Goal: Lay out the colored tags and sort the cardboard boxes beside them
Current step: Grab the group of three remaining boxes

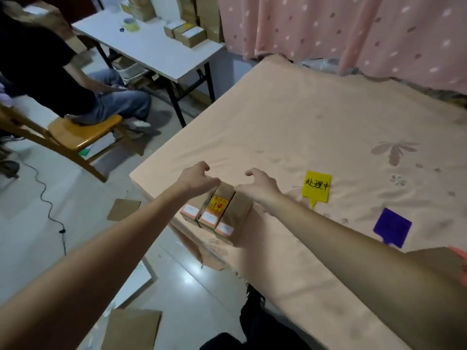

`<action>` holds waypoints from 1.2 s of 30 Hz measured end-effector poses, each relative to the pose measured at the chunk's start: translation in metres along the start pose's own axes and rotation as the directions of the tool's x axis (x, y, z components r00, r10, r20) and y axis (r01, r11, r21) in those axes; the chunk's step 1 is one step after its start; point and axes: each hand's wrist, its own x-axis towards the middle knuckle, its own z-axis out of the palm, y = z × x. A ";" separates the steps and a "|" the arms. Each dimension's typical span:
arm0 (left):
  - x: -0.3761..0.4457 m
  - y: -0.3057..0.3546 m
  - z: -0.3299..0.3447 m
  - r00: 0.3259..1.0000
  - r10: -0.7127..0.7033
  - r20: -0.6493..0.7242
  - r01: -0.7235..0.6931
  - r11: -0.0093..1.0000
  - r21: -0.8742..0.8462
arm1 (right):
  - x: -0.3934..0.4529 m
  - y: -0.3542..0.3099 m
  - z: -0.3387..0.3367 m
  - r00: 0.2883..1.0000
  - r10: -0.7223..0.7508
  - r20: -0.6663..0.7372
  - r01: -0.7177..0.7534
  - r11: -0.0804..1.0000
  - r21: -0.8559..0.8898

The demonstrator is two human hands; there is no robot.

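Wide peach-covered table (316, 117), mostly bare, with work gathered at the near left corner. Beyond it: pink spotted curtain (353, 29) along the far side, white folding table (156, 51) stacked with more cartons, and a seated person on a wooden chair (75, 133) at left. Flat cardboard pieces (131, 329) scattered on the floor.

Three cardboard boxes (217, 210) side by side, touching, close to the table edge. White labels on the near ends; yellow-and-red sticker on top of the middle one. Not yet sorted, judging by the tight block, well apart from either tag.

Yellow tag (316, 186) flat on the cloth to the right of the boxes, handwritten characters facing up, pointed stem toward the near edge. Purple tag (392, 227) nearer and further right, also flat, writing too dark to read. Something pinkish-red at the right frame edge, cut off, impossible to identify. Tag layout thus at least partly done; whether more tags remain, impossible to say.

Left hand (195, 179) over the far end of the left box, fingers curled and spread, seemingly touching the box top but not clamped. Right hand (260, 184) just beside the far end of the right box, fingers apart and bent, holding nothing. Probably about to bracket the block from both sides.

Remaining: moving each box next to its matching tag — most of the sorting ahead.
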 end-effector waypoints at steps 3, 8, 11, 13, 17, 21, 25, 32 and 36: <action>0.031 -0.023 0.004 0.996 -0.088 -0.015 0.088 0.995 0.038 | 0.022 0.012 0.013 0.993 0.112 -0.044 -0.108 0.990 0.090; 0.067 -0.049 0.016 0.968 -0.178 0.179 0.175 0.984 0.031 | 0.044 0.034 0.037 0.958 0.287 0.022 -0.285 0.936 0.208; 0.082 -0.060 0.027 0.958 -0.146 0.246 0.135 0.989 0.061 | 0.053 0.041 0.064 0.940 0.339 0.033 -0.332 0.889 0.315; 0.090 -0.064 0.030 0.952 -0.127 0.278 0.112 0.991 0.070 | 0.057 0.042 0.081 0.948 0.319 -0.013 -0.299 0.901 0.315; 0.102 -0.052 0.017 0.955 -0.060 0.291 0.053 0.998 0.032 | 0.066 0.028 0.076 0.951 0.283 -0.124 -0.236 0.924 0.302; 0.105 -0.011 -0.012 0.962 0.084 0.260 -0.081 0.996 -0.024 | 0.056 -0.001 0.043 0.931 0.244 -0.273 -0.168 0.947 0.273; 0.092 0.037 -0.041 0.943 0.208 0.261 -0.185 0.977 -0.110 | 0.031 -0.037 0.000 0.907 0.220 -0.359 -0.134 0.959 0.251; 0.051 0.114 -0.088 0.905 0.362 0.225 -0.304 0.918 -0.256 | -0.022 -0.092 -0.072 0.871 0.092 -0.482 -0.014 0.987 0.161; 0.026 0.134 -0.098 0.875 0.447 0.187 -0.399 0.884 -0.246 | -0.048 -0.095 -0.092 0.833 0.026 -0.552 0.064 0.988 0.143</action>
